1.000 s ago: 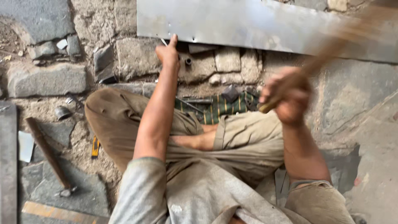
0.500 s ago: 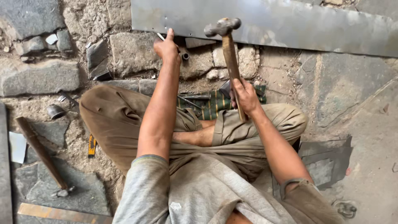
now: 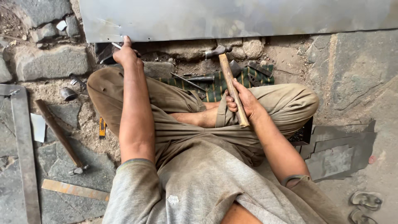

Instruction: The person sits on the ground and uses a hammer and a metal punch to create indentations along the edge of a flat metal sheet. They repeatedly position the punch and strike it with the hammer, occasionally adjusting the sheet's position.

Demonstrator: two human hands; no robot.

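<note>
You are working in soft, even daylight with no hard shadows; only faint shade gathers under your crossed legs. The wide grey sheet-metal panel (image 3: pixel 232 18) gives back a dull, hazy sheen without harsh glare. Focus is sharp across the middle, and the rough grey stone paving (image 3: pixel 352 70) bends slightly toward the corners.

Rough stone floor (image 3: pixel 356 70), daylight

Wooden-handled hammer (image 3: pixel 229 79), head up
</note>
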